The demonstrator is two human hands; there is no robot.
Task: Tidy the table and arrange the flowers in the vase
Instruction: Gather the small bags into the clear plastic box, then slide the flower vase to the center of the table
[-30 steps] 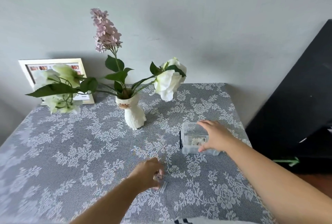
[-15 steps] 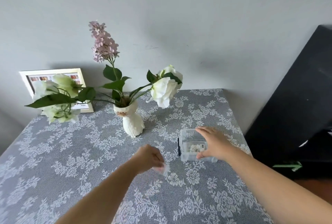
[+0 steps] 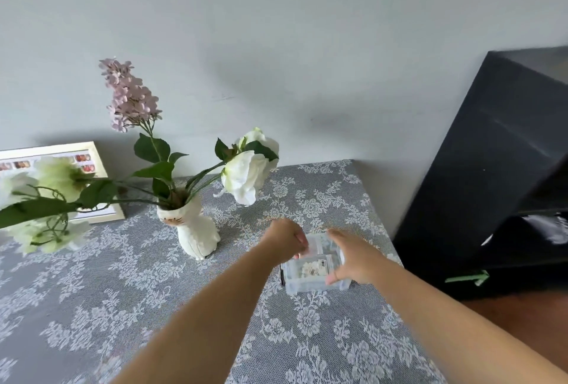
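A white cat-shaped vase (image 3: pixel 196 231) stands on the lace-covered table (image 3: pixel 92 291) and holds a purple lilac stem (image 3: pixel 129 97), a white rose (image 3: pixel 249 168) leaning right and pale green flowers (image 3: pixel 46 186) drooping left. A small clear plastic box (image 3: pixel 310 273) sits right of the vase. My right hand (image 3: pixel 353 260) grips the box's right side. My left hand (image 3: pixel 284 240) hovers at the box's upper left corner, fingers curled around a small clear item that is mostly hidden.
A white picture frame (image 3: pixel 95 168) leans against the wall behind the flowers. A large black object (image 3: pixel 491 183) stands off the table's right edge, with a green arrow mark (image 3: pixel 470 277) near its base.
My left hand has lifted a small clear item from the table's front and carried it up and right to the box. The right hand stays on the box. The camera has tilted upward.
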